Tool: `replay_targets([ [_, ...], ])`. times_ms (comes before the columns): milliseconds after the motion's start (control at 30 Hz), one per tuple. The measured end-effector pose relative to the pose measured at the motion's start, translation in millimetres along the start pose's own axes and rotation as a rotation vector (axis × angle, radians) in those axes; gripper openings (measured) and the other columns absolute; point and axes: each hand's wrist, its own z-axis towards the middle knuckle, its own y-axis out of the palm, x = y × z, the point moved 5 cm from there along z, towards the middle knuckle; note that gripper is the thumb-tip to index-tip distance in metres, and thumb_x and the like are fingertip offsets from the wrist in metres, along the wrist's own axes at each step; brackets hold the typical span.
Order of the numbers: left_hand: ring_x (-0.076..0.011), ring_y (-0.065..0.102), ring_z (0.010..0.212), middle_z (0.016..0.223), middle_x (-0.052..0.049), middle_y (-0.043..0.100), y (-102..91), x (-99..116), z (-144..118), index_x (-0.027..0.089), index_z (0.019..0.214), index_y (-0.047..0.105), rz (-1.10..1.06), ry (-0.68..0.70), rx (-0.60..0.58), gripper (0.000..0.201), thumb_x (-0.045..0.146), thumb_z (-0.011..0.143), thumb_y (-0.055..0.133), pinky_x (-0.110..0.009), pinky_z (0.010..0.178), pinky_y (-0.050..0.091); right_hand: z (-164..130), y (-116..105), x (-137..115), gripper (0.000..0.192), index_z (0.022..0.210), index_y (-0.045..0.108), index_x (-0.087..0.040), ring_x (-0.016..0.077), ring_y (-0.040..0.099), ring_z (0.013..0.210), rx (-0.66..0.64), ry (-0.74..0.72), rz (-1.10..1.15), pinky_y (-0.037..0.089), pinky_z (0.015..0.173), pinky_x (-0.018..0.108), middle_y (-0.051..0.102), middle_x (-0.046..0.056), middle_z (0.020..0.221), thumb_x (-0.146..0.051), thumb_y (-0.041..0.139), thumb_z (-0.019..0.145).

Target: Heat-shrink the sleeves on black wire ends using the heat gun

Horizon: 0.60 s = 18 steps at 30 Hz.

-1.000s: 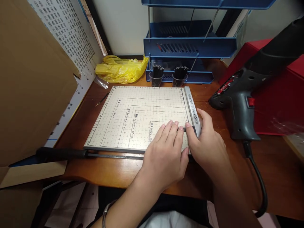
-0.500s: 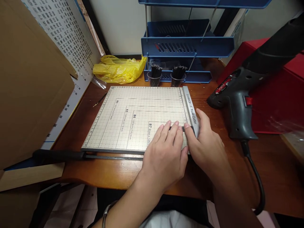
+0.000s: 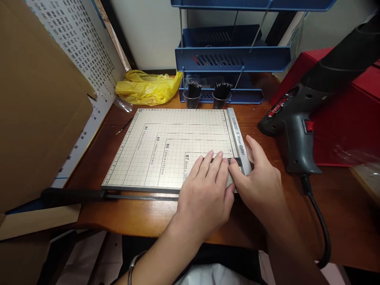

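Left hand flat, fingers spread, pressing a row of thin black strips onto the grey gridded paper-cutter board. Right hand open, fingertips against the board's silver ruler edge. Board resting on the brown wooden bench, black heat gun just right.

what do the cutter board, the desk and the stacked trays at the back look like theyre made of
Paper cutter board: looks like matte painted metal or coated board; flat pale surface with printed grid, grey edge. Which one, unclear.
Desk: wood or wood veneer, glossy; reddish grain with reflections.
Stacked trays: likely blue plastic with moulded slots, on thin metal rods.
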Motion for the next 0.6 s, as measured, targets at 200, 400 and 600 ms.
replay_targets([
  [200, -0.0292, 0.045, 0.148, 0.155, -0.012, 0.053, -0.4, 0.4, -0.3, 0.007, 0.147, 0.053, 0.008, -0.009, 0.001, 0.051, 0.033, 0.105, 0.04, -0.047, 0.123, 0.038, 0.7, 0.4, -0.7, 0.064, 0.149, 0.051, -0.026, 0.036, 0.071, 0.113, 0.01, -0.011, 0.043, 0.056, 0.09, 0.05, 0.07, 0.009, 0.136, -0.04, 0.058, 0.087],
  [400, -0.028, 0.046, 0.147, 0.155, -0.011, 0.053, -0.2, 0.4, -0.1, 0.007, 0.147, 0.053, 0.018, -0.005, -0.005, 0.051, 0.034, 0.106, 0.039, -0.047, 0.123, 0.037, 1.1, 1.9, 0.5, 0.057, 0.14, 0.057, -0.023, 0.0369, 0.071, 0.114, 0.004, -0.009, 0.064, 0.052, 0.098, 0.056, 0.073, 0.011, 0.129, -0.041, 0.058, 0.086],
  [600, -0.0271, 0.047, 0.147, 0.155, -0.01, 0.053, -0.4, 0.3, -0.3, 0.008, 0.147, 0.052, 0.029, -0.009, 0.002, 0.051, 0.034, 0.106, 0.038, -0.048, 0.123, 0.036, 2.5, 1.0, 2.4, 0.053, 0.135, 0.06, -0.024, 0.0378, 0.071, 0.111, 0.009, 0.005, 0.045, 0.053, 0.096, 0.058, 0.075, 0.011, 0.124, -0.042, 0.059, 0.085],
])
